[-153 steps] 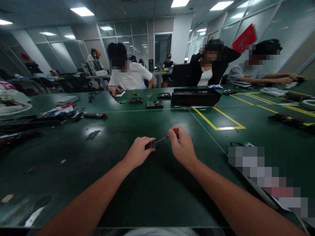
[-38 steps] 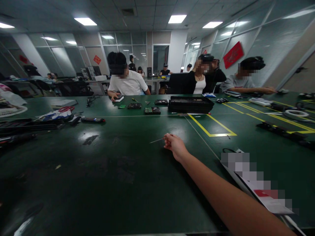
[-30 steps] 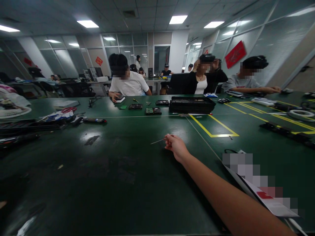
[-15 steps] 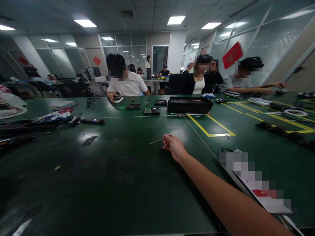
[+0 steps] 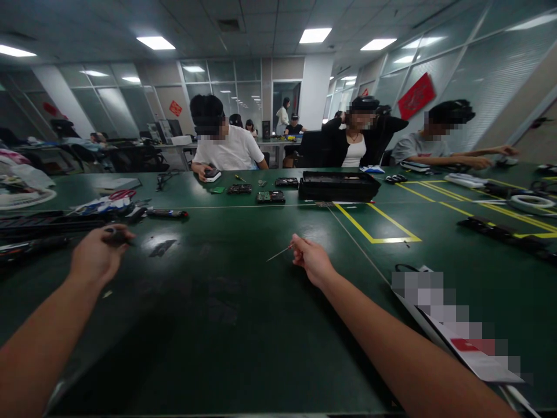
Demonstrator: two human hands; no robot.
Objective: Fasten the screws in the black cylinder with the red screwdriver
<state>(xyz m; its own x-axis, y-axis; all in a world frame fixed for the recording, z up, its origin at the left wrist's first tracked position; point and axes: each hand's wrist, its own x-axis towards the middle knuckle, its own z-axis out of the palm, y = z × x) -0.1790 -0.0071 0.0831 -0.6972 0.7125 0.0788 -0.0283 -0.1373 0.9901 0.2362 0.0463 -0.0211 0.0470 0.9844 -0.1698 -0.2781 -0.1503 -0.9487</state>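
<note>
One thin metal tool (image 5: 278, 253) is sitting in the pinching fingers of the right hand (image 5: 311, 255), over the green table (image 5: 195, 360). Its long axis is slanting out leftward and a little toward the wearer — the bare tip is facing away from that hand. Well apart on the left, the left hand (image 5: 96, 255) is curling its fingers round a dark object (image 5: 115, 235) — too blurred to identify — and is hovering near a black pen-like tool (image 5: 167, 213).
</note>
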